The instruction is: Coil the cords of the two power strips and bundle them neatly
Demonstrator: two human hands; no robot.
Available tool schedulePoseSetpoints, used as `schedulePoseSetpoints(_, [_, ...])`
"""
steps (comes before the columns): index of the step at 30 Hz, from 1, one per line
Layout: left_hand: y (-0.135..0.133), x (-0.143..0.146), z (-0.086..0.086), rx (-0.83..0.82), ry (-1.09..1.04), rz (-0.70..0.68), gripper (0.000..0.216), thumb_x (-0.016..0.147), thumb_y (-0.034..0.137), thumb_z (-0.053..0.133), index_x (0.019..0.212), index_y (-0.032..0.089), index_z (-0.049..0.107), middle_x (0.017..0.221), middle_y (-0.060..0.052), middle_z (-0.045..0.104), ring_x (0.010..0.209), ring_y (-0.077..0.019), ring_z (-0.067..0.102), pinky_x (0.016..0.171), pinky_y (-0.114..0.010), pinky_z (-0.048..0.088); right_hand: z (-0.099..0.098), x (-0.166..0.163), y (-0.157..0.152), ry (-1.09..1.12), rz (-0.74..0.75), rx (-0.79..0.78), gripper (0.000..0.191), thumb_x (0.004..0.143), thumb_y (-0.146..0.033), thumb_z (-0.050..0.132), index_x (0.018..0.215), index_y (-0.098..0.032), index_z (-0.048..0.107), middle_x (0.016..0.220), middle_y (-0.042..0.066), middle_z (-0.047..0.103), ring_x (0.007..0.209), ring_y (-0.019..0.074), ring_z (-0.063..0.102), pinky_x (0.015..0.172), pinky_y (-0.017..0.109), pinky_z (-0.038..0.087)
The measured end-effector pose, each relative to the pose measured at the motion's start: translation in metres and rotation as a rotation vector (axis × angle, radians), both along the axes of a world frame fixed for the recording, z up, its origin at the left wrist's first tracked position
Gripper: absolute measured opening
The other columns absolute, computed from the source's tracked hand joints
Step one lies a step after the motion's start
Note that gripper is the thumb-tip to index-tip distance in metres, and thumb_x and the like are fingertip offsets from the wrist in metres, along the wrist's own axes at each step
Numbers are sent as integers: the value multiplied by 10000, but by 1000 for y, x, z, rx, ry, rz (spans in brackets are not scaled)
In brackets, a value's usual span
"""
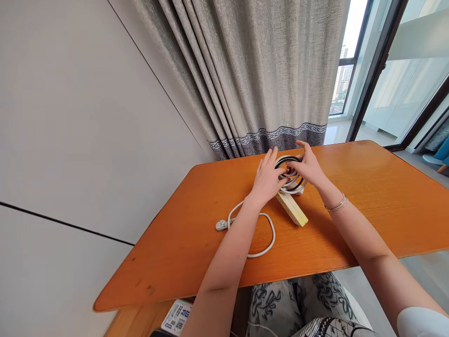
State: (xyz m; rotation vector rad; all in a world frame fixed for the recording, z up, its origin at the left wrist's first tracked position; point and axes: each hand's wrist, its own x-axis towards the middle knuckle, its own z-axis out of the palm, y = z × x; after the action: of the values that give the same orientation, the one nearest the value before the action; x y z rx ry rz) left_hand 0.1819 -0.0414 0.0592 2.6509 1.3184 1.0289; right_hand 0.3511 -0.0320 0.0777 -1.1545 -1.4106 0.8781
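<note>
A coil of black and white cable (288,159) stands above the far end of a pale yellow power strip (293,209). My left hand (267,180) is at the coil's left side, thumb and a finger closed on its loops and other fingers stretched upward. On the right side, my right hand (308,166) pinches the coil, its index finger raised. A white plug (221,225) lies on the table left of my forearm. Its white cord (272,234) curves in a loose loop, partly hidden under that arm. A whitish piece behind the coil is mostly covered.
The orange-brown wooden table (368,196) has its near edge just above my lap. Beyond its far edge hangs a grey curtain (273,70). A white wall panel (87,117) borders the left. Below the near edge lies a white printed box (176,317).
</note>
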Motion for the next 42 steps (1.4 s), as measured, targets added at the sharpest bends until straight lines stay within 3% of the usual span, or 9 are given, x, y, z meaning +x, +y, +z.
schedulePoseSetpoints(4, [2,1,0,-41,-30,-100,102,849,275,727,814,181,747,1659,-146,371,1572,-379,250,1243,-630,279,6,3,-5,40,79,-20,810,627,-259,693,1392,-146,451,653,-84,572,576,162,587,595,309,477])
schedulePoseSetpoints(8, [-1,5,1,-1,-105,-143,189,847,353,744,754,190,726,1622,-131,431,1555,-364,277,1253,-625,252,8,14,1,84,113,52,552,547,-265,787,1077,-173,663,833,-25,622,734,135,587,713,300,488])
schedulePoseSetpoints(13, [-3,6,1,-20,-279,-249,344,795,477,801,656,190,672,1566,-123,491,1464,-335,412,1226,-552,331,2,28,14,279,352,0,386,531,-339,869,834,-191,681,818,-15,651,742,123,590,717,275,491])
schedulePoseSetpoints(17, [1,3,0,-100,-545,-304,473,809,643,723,688,188,678,1561,-126,485,1443,-318,455,1188,-494,402,0,29,16,207,383,106,312,682,-445,803,864,-206,718,832,6,690,714,128,589,697,283,488])
schedulePoseSetpoints(22, [5,-1,2,-242,-770,-283,544,865,707,609,733,185,692,1553,-129,491,1375,-296,527,1122,-445,472,4,21,5,-148,430,432,301,854,-348,581,1080,-218,731,1185,85,725,1145,223,635,1044,401,459])
schedulePoseSetpoints(27, [5,4,1,-291,-824,-235,552,833,693,658,643,176,623,1457,-155,566,1256,-282,618,1111,-446,485,11,13,-8,-588,199,526,293,836,-305,623,1072,-145,688,1062,131,740,1005,260,658,920,393,473])
schedulePoseSetpoints(33, [13,7,-10,-317,-959,-276,600,724,708,762,1001,197,611,1451,-160,537,1103,-253,707,1026,-453,543,17,12,-14,-929,-102,394,206,960,-254,523,1065,-204,694,1000,72,793,907,241,713,722,307,396])
schedulePoseSetpoints(39, [-2,2,-10,-291,-398,-302,1335,443,564,975,1567,224,338,1661,-200,321,1542,-393,318,1275,-528,268,11,9,-13,-978,-264,389,202,943,-242,539,1077,-191,680,987,75,803,854,246,734,629,300,338])
schedulePoseSetpoints(42, [-7,4,-8,-324,-262,-220,1401,481,520,976,1624,195,233,1695,-216,248,1574,-378,251,1288,-516,237,7,9,-10,-947,-322,409,137,916,-313,614,937,-196,681,915,80,799,807,249,730,620,298,342])
